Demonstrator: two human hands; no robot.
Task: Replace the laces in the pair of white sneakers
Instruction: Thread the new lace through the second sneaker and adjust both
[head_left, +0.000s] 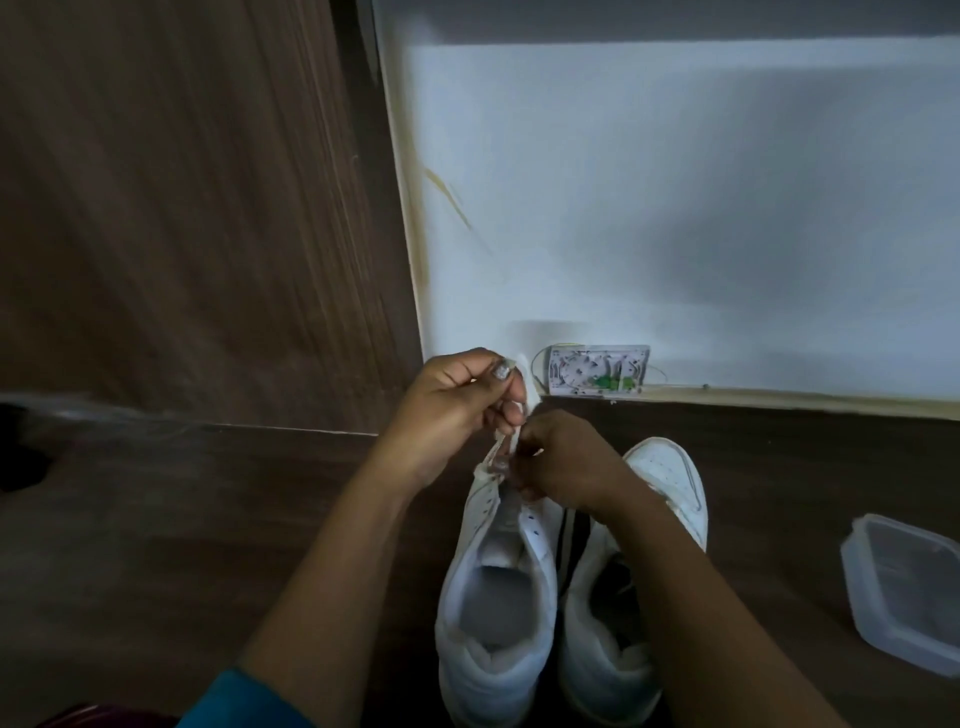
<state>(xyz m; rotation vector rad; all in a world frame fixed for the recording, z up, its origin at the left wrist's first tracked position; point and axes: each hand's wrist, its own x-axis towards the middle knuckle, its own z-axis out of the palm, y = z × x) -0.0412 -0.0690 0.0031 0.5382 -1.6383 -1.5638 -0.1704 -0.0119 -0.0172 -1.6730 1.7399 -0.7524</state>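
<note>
Two white sneakers stand side by side on the dark wooden floor, toes pointing away from me. The left sneaker (493, 613) has bare eyelets along most of its opening. A white lace (522, 405) rises from its toe end. My left hand (457, 410) pinches the lace up high, with the lace end sticking out above my fingers. My right hand (561, 462) grips the lace lower down, just above the front eyelets. The right sneaker (660, 493) has dark stripes on its side, and my right forearm covers most of it.
A clear plastic container (904, 587) lies on the floor at the right. A small white box with wires and green parts (597, 370) sits against the white wall. A wooden panel (197, 208) fills the left.
</note>
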